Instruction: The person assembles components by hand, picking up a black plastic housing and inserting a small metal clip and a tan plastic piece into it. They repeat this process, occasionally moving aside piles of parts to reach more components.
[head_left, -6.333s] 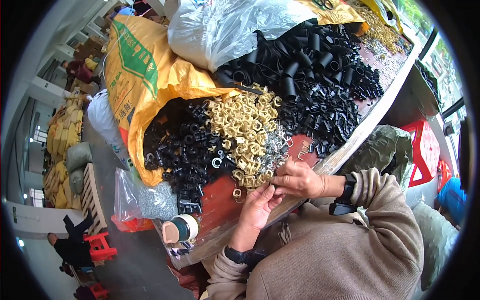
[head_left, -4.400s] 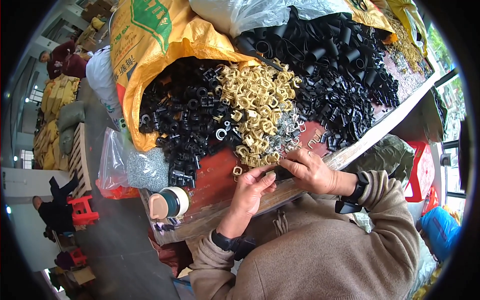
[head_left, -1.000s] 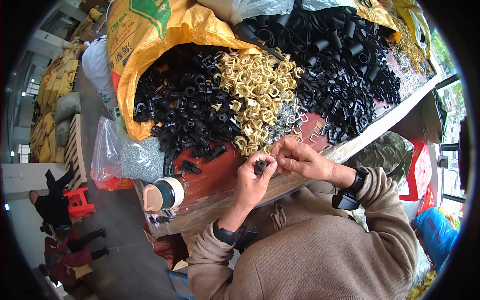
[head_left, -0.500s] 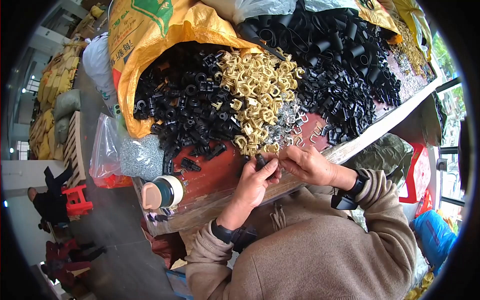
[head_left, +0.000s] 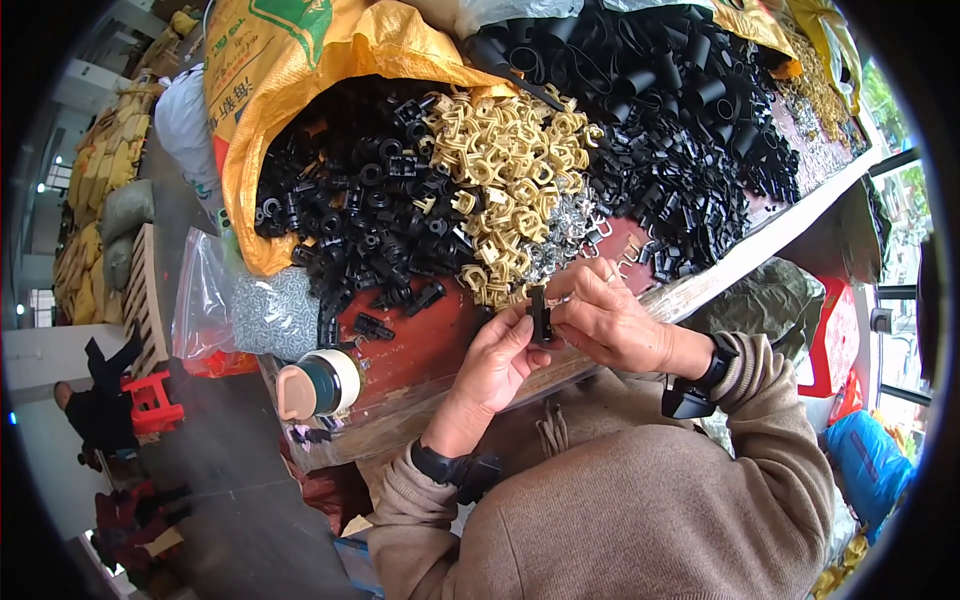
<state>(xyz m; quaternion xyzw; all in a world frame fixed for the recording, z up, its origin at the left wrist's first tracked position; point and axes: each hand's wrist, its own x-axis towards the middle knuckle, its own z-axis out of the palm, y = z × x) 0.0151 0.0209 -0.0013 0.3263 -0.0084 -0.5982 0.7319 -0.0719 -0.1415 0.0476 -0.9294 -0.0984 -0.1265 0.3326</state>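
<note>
Left hand (head_left: 496,362), right hand (head_left: 615,325), both pinching one black part (head_left: 541,315), long axis pointing toward tan pieces (head_left: 515,190)

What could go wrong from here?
- Drop: the small black part is between the fingertips of the left hand and right hand, near the table edge; a slip might send it to the floor.
- Mixing: the cream clips meet the black fittings with no visible divider.
- Spill: the teal-and-white cup stands near the corner; a bump could tip it.
</note>
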